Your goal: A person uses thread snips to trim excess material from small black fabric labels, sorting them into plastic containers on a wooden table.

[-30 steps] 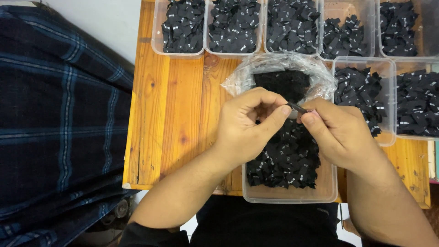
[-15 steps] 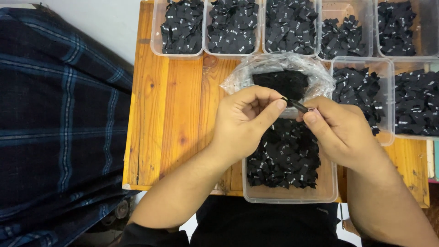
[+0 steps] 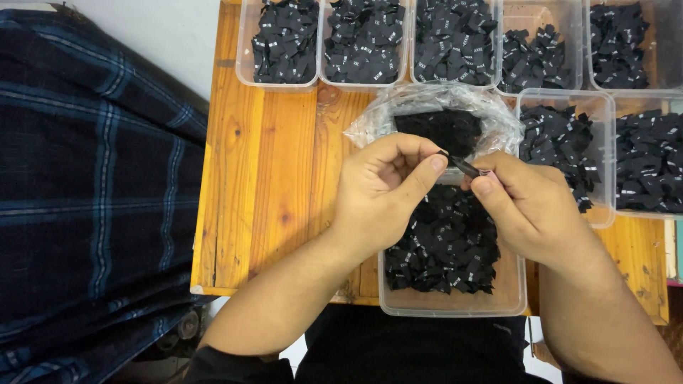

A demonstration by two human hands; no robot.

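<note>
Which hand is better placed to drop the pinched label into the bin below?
Probably the right hand: its fingers pinch the black label, directly over the near clear bin. The left hand only touches the label's tip.

A worktop (image 3: 270, 192) of orange-brown wooden planks with visible knots carries everything. Along its far edge stand 5 clear plastic tubs (image 3: 279, 43) in a row, each filled with small black fabric labels. Nearer, on the right, 2 more tubs (image 3: 562, 153) of the same labels sit side by side. At the near edge another clear tub (image 3: 455, 295) holds a heap of labels. Beyond that near tub lies a crumpled clear plastic bag (image 3: 441, 117) with dark contents.
</note>
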